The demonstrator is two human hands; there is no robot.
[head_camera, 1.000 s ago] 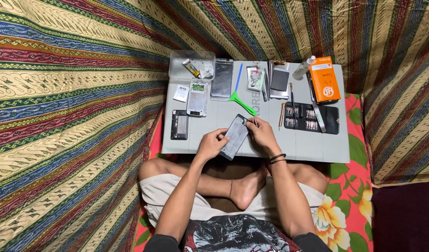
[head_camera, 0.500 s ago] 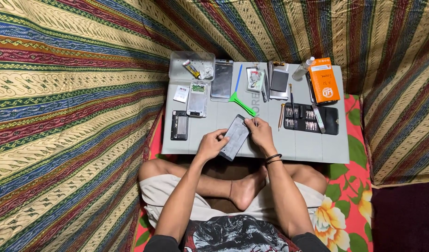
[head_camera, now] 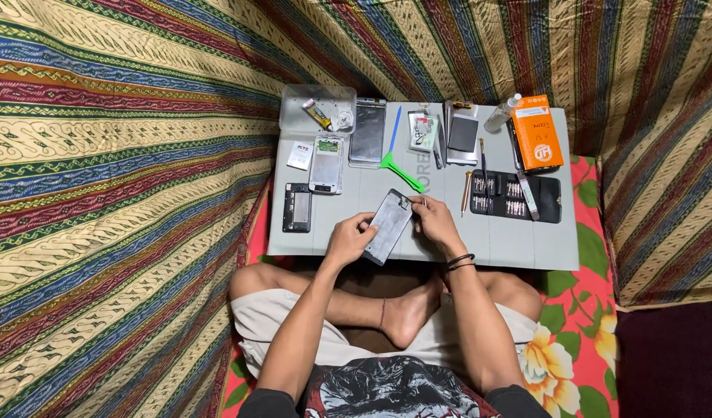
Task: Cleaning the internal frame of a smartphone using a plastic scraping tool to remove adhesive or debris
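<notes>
Over the grey bench (head_camera: 526, 248), near its front edge, the left hand (head_camera: 348, 238) and right hand (head_camera: 437, 223) each close their grip on opposite long edges of a tilted phone screen panel (head_camera: 389, 226), just below the green pry tool (head_camera: 401, 172).

On the mat (head_camera: 526, 248), the phone (head_camera: 388, 226) lies near the front edge between the left hand (head_camera: 348, 240) and right hand (head_camera: 436, 224). The bit case (head_camera: 518, 197) lies to its right, the box (head_camera: 535, 133) behind that, the tray (head_camera: 317, 110) at the far left corner.
</notes>
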